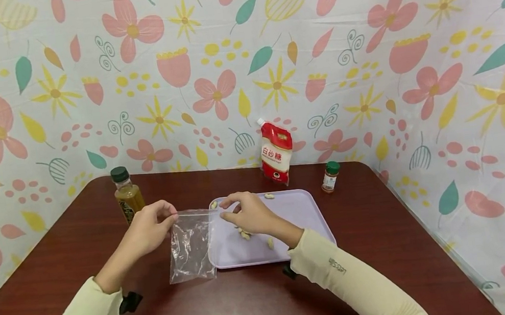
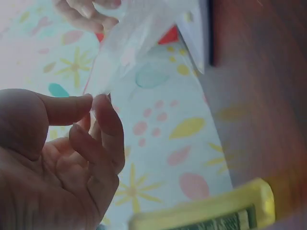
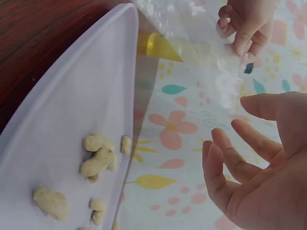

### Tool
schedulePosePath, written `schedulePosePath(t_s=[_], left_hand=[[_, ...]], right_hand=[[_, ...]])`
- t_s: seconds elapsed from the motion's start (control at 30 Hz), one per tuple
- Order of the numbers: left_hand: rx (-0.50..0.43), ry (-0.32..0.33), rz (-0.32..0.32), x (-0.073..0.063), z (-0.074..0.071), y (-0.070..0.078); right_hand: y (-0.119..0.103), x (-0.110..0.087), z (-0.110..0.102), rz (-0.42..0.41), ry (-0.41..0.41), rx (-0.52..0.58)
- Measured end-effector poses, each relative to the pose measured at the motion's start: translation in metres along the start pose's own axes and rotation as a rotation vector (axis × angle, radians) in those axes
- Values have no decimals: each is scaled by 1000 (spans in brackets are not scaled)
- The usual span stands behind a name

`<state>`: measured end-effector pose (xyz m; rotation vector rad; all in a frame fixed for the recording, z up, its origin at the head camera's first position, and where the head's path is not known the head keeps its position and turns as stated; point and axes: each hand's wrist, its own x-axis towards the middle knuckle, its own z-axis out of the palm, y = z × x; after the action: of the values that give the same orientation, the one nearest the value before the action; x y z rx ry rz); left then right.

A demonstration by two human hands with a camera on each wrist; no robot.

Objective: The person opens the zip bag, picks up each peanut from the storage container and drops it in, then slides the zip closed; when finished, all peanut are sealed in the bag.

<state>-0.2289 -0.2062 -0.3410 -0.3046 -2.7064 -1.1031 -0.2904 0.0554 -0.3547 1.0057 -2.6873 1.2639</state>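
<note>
While left fingers [image 2: 110, 136] pinch corner, clear bag [image 1: 191, 248] hangs (creased, glossy).

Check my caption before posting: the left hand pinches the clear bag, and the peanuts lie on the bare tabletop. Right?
No: the peanuts lie on the lilac tray, as the right wrist view shows; the left hand pinches the clear bag.

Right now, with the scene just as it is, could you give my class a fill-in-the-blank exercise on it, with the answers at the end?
1. The left hand pinches the top of a clear plastic ____.
2. Peanuts lie on the pale purple ____.
3. The small jar has a ____ lid.
4. The pouch is ____ and white.

Missing words: bag; tray; green; red.
</note>
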Motion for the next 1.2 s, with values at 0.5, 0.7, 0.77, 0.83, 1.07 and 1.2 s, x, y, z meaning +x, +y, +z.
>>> schedulePosePath(t_s=[0.5, 0.7, 0.77, 0.83, 1.07, 1.2], left_hand=[[-223, 24, 141, 4, 29, 47], [-260, 22, 235, 10, 38, 63], [-258, 23, 238, 12, 41, 67], [-257, 29, 238, 13, 43, 70], [-269, 59, 331, 19, 52, 75], [-255, 97, 387, 19, 55, 79]], right_hand=[[-6, -30, -40, -146, 103, 163], [-10, -39, -49, -140, 111, 224], [-10, -41, -51, -142, 128, 223], [-10, -42, -53, -132, 151, 225], [-14, -46, -58, -69, 192, 246], [-14, -47, -59, -72, 171, 250]])
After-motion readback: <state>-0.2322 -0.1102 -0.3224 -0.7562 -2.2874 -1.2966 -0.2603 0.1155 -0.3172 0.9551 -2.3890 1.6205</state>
